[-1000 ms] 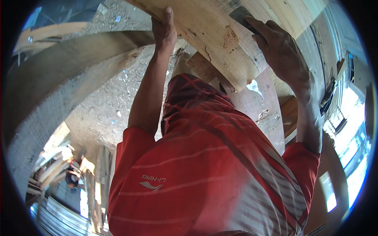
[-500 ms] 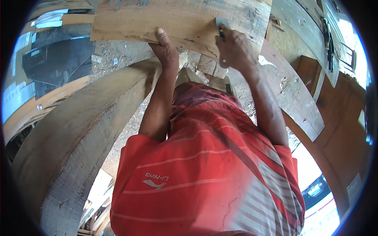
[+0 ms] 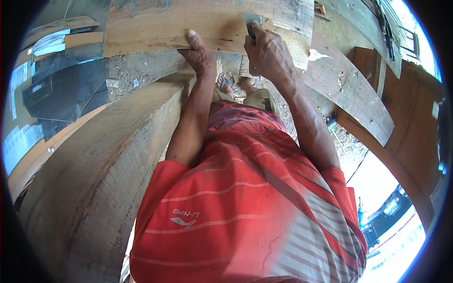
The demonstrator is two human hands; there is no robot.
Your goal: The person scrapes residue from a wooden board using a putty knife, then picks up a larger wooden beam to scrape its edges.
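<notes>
A wide wooden board [image 3: 155,29] with worn bluish and brown patches lies across the top of the view. My left hand [image 3: 202,57] grips its near edge, the thumb on the upper face and the fingers hidden below. Closed in my right hand [image 3: 273,55] is a putty knife [image 3: 253,20] with a dark handle and a flat, greyish blade. That blade rests against the board's face, to the right of my left thumb. Part of the handle is covered by my fingers.
A thick timber beam [image 3: 101,137] runs along my left side. Dark panels [image 3: 68,87] lie beyond it. To my right is a curved-looking plank [image 3: 351,85] beside a brown wooden panel [image 3: 410,137]. My sandalled feet [image 3: 225,84] stand on littered ground below the board.
My right hand has moved the putty knife leftward across the board. My left hand keeps its hold on the edge. The view has shifted slightly, and my feet now show.
</notes>
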